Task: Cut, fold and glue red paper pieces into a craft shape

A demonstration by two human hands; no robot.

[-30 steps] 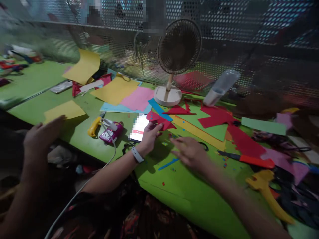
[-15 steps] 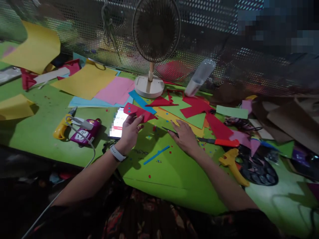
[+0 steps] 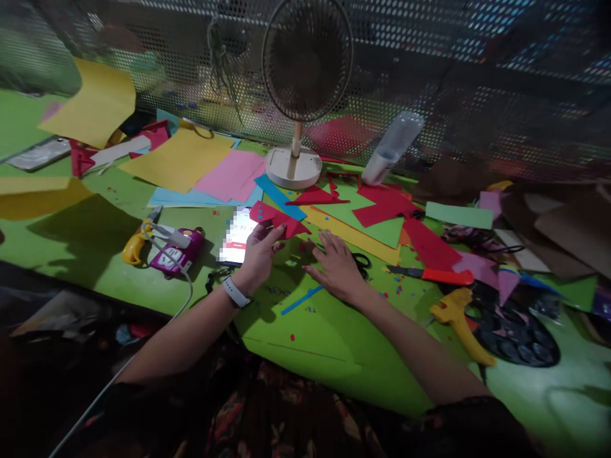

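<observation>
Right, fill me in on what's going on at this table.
A person sits at a green table strewn with coloured paper. Their left hand holds a red paper cut-out by its lower edge, beside a lit phone. Their right hand lies flat and open on a green sheet, next to black scissors. A small fan stands behind.

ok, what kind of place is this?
Probably a paper-craft workbench: coloured paper sheets and red scraps litter the green table, a red-handled cutter lies nearby, and the left hand holds a red paper cutout.
</observation>
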